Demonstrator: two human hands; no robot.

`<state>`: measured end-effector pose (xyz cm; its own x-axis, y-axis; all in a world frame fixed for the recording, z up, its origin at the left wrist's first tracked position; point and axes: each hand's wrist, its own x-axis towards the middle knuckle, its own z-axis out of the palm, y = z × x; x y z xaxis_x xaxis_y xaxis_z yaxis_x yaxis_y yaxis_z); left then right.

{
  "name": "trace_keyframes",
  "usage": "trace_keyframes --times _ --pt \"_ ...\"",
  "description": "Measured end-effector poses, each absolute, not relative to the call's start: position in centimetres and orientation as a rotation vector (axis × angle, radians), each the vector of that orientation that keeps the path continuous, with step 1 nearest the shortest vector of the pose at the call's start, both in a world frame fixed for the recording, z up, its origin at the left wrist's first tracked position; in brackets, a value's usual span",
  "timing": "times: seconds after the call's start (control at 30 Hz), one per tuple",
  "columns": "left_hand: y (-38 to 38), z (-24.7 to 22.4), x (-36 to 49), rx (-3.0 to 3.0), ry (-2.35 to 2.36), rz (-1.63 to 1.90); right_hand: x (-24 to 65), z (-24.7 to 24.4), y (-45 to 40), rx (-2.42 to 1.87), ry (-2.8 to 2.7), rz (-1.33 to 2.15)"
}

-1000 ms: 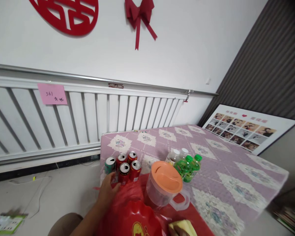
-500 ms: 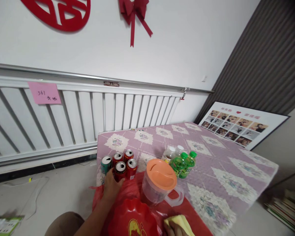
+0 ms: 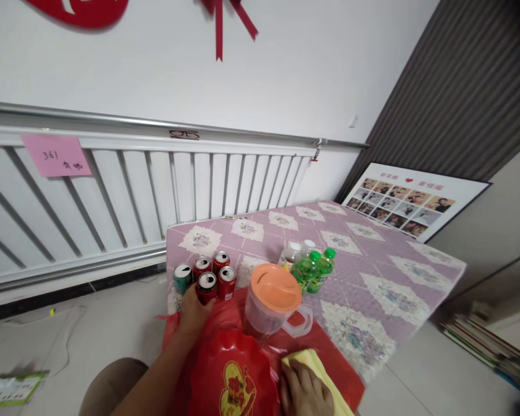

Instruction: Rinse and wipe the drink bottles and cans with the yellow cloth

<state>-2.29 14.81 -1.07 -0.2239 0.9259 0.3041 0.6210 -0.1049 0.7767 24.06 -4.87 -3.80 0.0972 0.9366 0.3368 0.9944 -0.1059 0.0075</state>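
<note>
My left hand (image 3: pixel 195 315) reaches to the group of opened drink cans, its thumb and fingers around the lower part of the front dark-red can (image 3: pixel 207 290). A teal can (image 3: pixel 182 279) and several red cans (image 3: pixel 227 283) stand upright close by. My right hand (image 3: pixel 305 388) is on a folded yellow cloth (image 3: pixel 318 370) at the table's near edge, fingers bent over it. Between my arms sits a red scalloped tray (image 3: pixel 208 370) with a gold heart print. Just beyond it stands a clear plastic pitcher (image 3: pixel 262 315) with an orange lid.
Green-capped bottles (image 3: pixel 314 274) and white-capped bottles (image 3: pixel 291 254) stand behind the pitcher. Red plastic sheeting (image 3: pixel 346 372) covers the near part of the lilac floral tablecloth (image 3: pixel 351 271). A white radiator (image 3: pixel 238 182) runs along the wall; a photo board (image 3: pixel 416 193) leans at the right.
The view has tilted down and shifted, so more of my right hand and the yellow cloth shows. My left hand stays at the front can; the cans keep their arrangement.
</note>
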Motion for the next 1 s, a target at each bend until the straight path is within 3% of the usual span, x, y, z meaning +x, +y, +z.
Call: trace_keyframes --times 0.53,1.0 --pt "4.0 2.7 -2.6 1.965 1.434 0.982 22.2 -0.9 -5.3 -2.206 -1.894 -0.219" --pt "0.4 2.8 -0.4 2.122 1.559 0.465 22.1 -0.6 -5.5 -2.180 -1.888 -0.200"
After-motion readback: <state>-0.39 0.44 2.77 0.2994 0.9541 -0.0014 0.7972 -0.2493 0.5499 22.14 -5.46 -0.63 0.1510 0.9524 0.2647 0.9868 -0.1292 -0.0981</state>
